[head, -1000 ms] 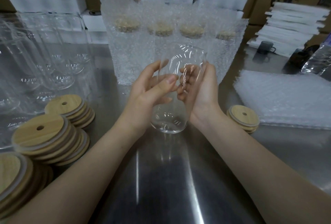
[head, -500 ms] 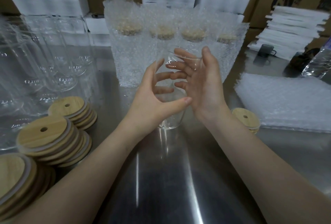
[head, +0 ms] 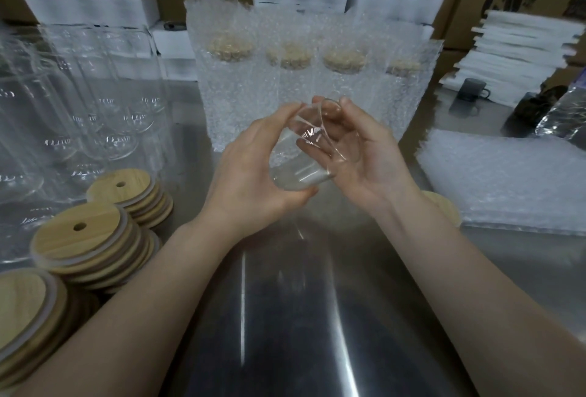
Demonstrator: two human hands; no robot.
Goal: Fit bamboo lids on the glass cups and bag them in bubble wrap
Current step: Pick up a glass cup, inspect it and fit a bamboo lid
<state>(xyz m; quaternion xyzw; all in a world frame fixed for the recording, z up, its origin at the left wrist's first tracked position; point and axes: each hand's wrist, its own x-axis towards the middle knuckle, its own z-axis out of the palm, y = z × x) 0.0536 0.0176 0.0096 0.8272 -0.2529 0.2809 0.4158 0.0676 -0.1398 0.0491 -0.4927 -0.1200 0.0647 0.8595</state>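
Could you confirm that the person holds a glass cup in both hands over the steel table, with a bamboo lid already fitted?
Not quite: the head view shows the glass cup lidless, its mouth open. The left hand and right hand do hold it over the steel table.

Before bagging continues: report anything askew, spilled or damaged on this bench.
No spills or visible breaks. Bamboo lid stacks at left lean, fanned sideways. The lidless glass cup lies tilted between left hand and right hand.
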